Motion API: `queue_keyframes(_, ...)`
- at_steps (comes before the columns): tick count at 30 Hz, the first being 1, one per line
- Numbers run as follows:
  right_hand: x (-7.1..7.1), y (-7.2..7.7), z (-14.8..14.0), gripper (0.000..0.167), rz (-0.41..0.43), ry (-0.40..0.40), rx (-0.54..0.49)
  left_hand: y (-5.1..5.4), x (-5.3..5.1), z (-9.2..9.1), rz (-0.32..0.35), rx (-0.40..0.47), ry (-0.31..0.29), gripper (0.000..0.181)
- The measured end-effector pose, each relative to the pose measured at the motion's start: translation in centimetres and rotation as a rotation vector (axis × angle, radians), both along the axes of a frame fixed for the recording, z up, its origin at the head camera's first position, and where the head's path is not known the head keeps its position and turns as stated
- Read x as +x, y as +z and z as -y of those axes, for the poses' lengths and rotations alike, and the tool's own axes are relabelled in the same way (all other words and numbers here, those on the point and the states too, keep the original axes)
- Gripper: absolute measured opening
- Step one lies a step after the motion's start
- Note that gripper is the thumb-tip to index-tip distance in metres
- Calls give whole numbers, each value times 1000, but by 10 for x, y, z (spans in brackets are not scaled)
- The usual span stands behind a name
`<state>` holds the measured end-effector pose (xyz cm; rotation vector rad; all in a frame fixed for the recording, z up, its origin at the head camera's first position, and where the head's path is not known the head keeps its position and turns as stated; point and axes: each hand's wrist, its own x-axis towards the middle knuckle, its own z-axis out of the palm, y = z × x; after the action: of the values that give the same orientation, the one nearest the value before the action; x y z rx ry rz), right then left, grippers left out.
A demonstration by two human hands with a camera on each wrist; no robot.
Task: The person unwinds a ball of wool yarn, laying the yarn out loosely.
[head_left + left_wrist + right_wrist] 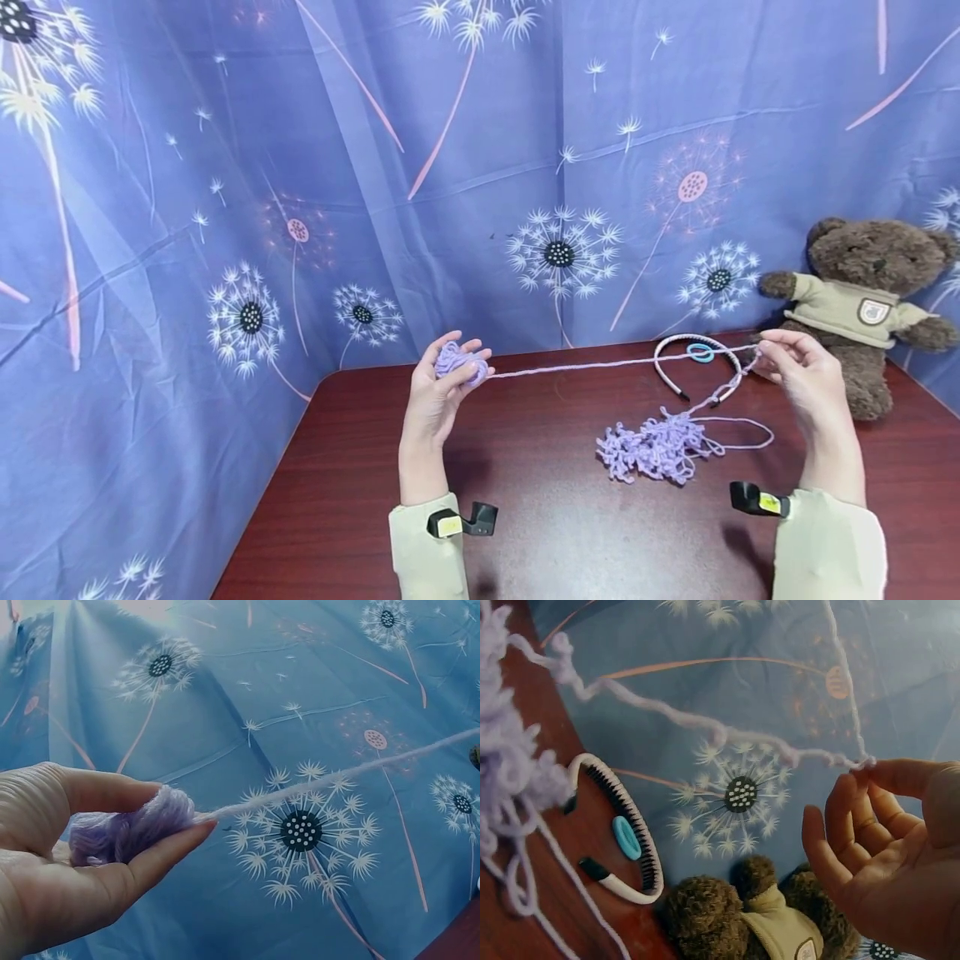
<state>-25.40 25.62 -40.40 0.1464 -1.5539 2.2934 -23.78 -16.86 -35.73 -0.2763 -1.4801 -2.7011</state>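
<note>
My left hand point(438, 392) holds a small bundle of lilac yarn point(453, 361) between thumb and fingers, raised above the table's left part. From that bundle a yarn strand point(585, 366) runs taut to my right hand point(806, 371). In the right wrist view, the right thumb and forefinger pinch the yarn point(865, 762) at a bend, where a knotted length point(697, 724) slants away to the table. That length leads to a heap of looped lilac yarn point(656, 446) lying on the tabletop, with a loose loop trailing to its right.
A white toothed headband point(660, 367) lies at the table's back, with a blue ring point(701, 353) within its arc. A brown teddy bear point(862, 308) in a beige shirt sits at the back right. A blue dandelion-print curtain point(465, 167) hangs behind the dark red table point(540, 533).
</note>
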Motion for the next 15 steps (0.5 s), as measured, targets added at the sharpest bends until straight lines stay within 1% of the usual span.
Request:
queue_keyframes(3,-5,-2,7,31,7,-35,78,1,2,-5,-16,-23,5,40)
queue_keyframes(5,-8,-1,18,31,-1,-51,145,2,3,-9,-26,-35,5,36)
queue_keyframes(7,-12,2,33,31,-9,-74,284,4,4,-14,-40,-42,2,34)
queue_keyframes(9,-14,7,54,19,-7,-92,463,5,6,-19,-58,-56,-9,34)
queue_keyframes(10,-14,10,67,14,-4,-88,549,6,6,-22,-69,-62,-19,35)
queue_keyframes(11,-13,13,80,12,-5,-81,635,6,7,-24,-78,-67,-27,35)
queue_keyframes(12,-11,16,95,15,-12,-57,707,7,8,-27,-89,-75,-38,35)
queue_keyframes(13,-8,18,110,20,-24,-19,758,7,9,-30,-100,-78,-50,36)
queue_keyframes(14,-4,20,125,26,-34,36,792,8,10,-32,-107,-83,-64,36)
queue_keyframes(15,0,22,140,27,-54,106,806,8,11,-35,-115,-88,-74,35)
